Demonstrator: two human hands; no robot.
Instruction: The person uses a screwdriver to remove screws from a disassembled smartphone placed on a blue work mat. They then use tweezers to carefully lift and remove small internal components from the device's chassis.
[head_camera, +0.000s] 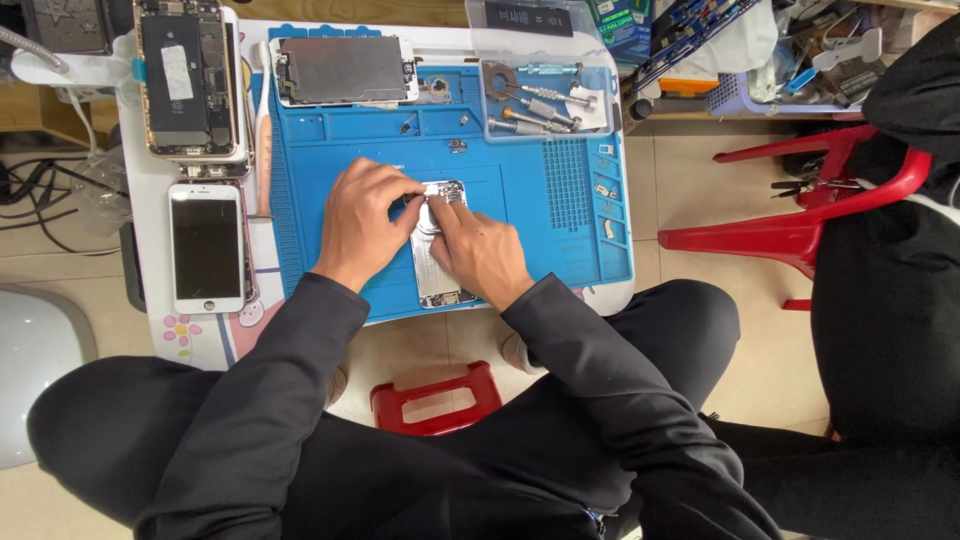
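A silver phone housing (437, 282) lies open on the blue work mat (540, 200), lengthwise toward me. My left hand (362, 222) rests on its upper left part, fingers curled and pinching at a small part near the top. Pressed on the housing's right side, my right hand (482, 252) has its fingertips meeting the left hand's. What the fingers pinch is hidden.
A white phone (206, 247) lies screen-up left of the mat, an opened phone (187, 80) above it. A detached screen panel (342, 70) sits at the mat's top, beside a clear tray of screwdrivers (540, 100). Red plastic stools (800, 215) (436, 398) stand right and below.
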